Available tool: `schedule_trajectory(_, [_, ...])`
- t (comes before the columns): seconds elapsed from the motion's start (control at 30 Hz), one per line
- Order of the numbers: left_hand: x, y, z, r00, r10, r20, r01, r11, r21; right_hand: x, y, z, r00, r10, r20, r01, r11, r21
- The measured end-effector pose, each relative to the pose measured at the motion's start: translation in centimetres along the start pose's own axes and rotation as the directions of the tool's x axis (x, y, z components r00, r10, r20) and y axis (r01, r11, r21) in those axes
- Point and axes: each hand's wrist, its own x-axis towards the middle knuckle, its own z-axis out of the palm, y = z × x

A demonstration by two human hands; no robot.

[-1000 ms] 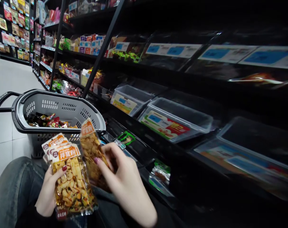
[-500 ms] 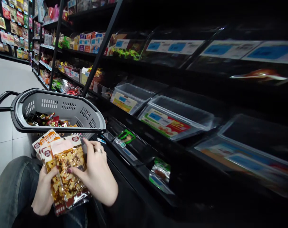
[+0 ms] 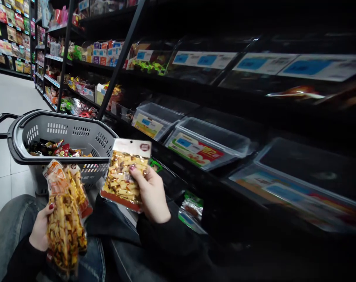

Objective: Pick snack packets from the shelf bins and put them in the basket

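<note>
Left hand point(image 3: 40, 232) pinches packs point(image 3: 62, 221), perhaps loosely given the blur, so one could slip; right hand point(image 3: 155, 196) pinches a pack point(image 3: 121, 176) at the basket's point(image 3: 70, 138) four o'clock.

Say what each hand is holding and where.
Left hand: several food packets, by their left edge. Right hand: one packet, by its right side.

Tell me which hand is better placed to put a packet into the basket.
Probably the right hand: it holds a single packet, raised near the rim of the basket, while the left hand grips several packets lower down.
</note>
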Motion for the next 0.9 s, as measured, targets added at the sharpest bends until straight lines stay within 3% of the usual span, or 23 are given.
schedule_trajectory(0.07, [0.7,0.3,-1.0,0.996,-0.081,0.031,0.082,0.996,-0.023,0.1,1.0,-0.2,0.997,-0.004,0.077,0.018,0.981,-0.193])
schedule_trajectory(0.17, [1.7,0.2,-2.3,0.973,-0.146,0.178,0.144,0.989,0.022,-0.6,1.8,0.4,0.977,0.047,0.21,0.047,0.905,-0.424])
schedule_trajectory(0.27, [2.5,-0.5,-3.3,0.933,-0.194,0.304,0.184,0.981,0.063,-1.6,2.3,1.5,0.957,0.069,0.283,0.079,0.874,-0.479])
schedule_trajectory(0.4, [3.0,-2.1,-3.8,0.829,-0.295,0.475,0.229,0.954,0.194,-2.8,3.4,2.7,0.926,0.097,0.364,0.113,0.85,-0.514])
schedule_trajectory(0.43, [3.0,-2.5,-3.7,0.824,-0.286,0.489,0.214,0.956,0.199,-3.0,3.7,2.9,0.917,0.112,0.382,0.109,0.853,-0.51])
schedule_trajectory(0.5, [3.0,-3.1,-3.5,0.865,-0.221,0.45,0.164,0.973,0.163,-3.3,4.5,3.1,0.898,0.125,0.421,0.103,0.872,-0.479])
schedule_trajectory(0.6, [2.7,-3.5,-2.9,0.943,-0.127,0.307,0.099,0.989,0.107,-3.5,5.3,3.2,0.879,0.141,0.455,0.1,0.879,-0.465])
schedule_trajectory(0.77, [2.0,-3.3,-1.5,0.99,0.011,0.14,-0.027,0.993,0.112,-3.4,5.7,3.1,0.827,0.197,0.527,0.101,0.869,-0.485])
schedule_trajectory(0.83, [1.7,-3.3,-0.9,0.992,0.06,0.109,-0.074,0.989,0.129,-3.4,5.2,3.0,0.86,0.171,0.481,0.118,0.85,-0.514])
schedule_trajectory(0.9, [1.3,-3.5,-0.3,0.991,0.091,0.103,-0.107,0.981,0.161,-3.5,4.3,2.8,0.925,0.052,0.376,0.168,0.832,-0.528])
